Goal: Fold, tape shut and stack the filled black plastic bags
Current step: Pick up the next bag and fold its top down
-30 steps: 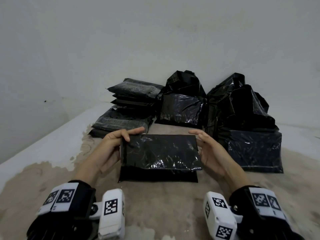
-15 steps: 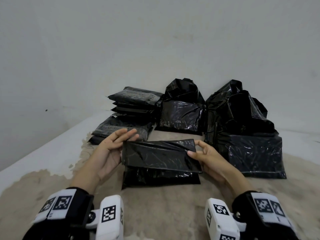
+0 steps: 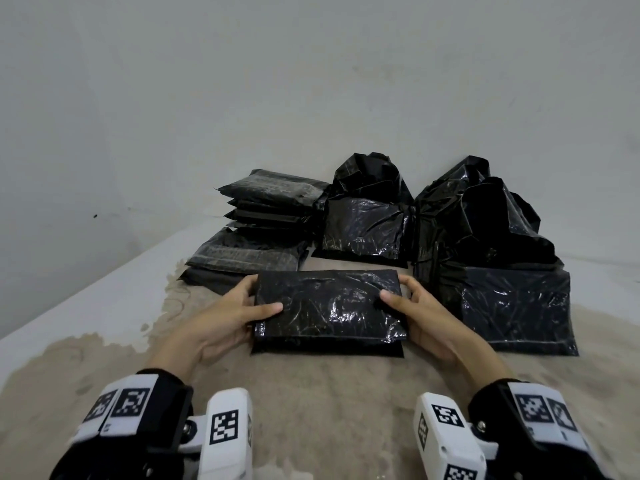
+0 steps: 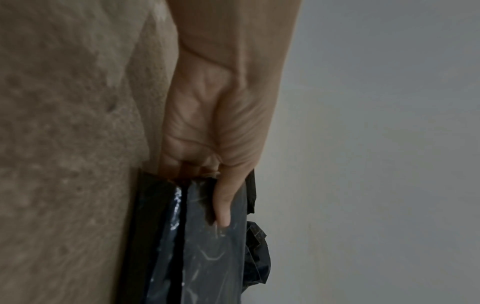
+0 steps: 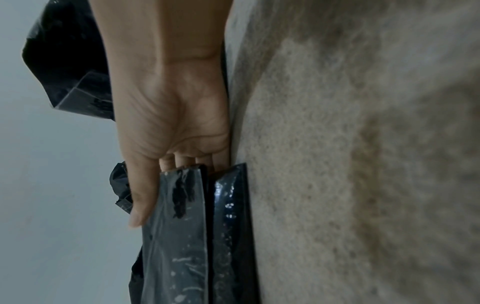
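1. Folded black bag [image 3: 329,308] flat on the stained surface [image 3: 311,410], in front of the stacked bags [image 3: 266,216].
2. Pinched at its ends by left hand [image 3: 225,317] and right hand [image 3: 426,317], thumbs on top.

Tabletop [image 3: 311,410]: rough tan, mottled finish, worn to pale white along left edge and far right. Plain grey-white wall [image 3: 311,81] behind; one small dark speck [image 3: 95,215] low left.
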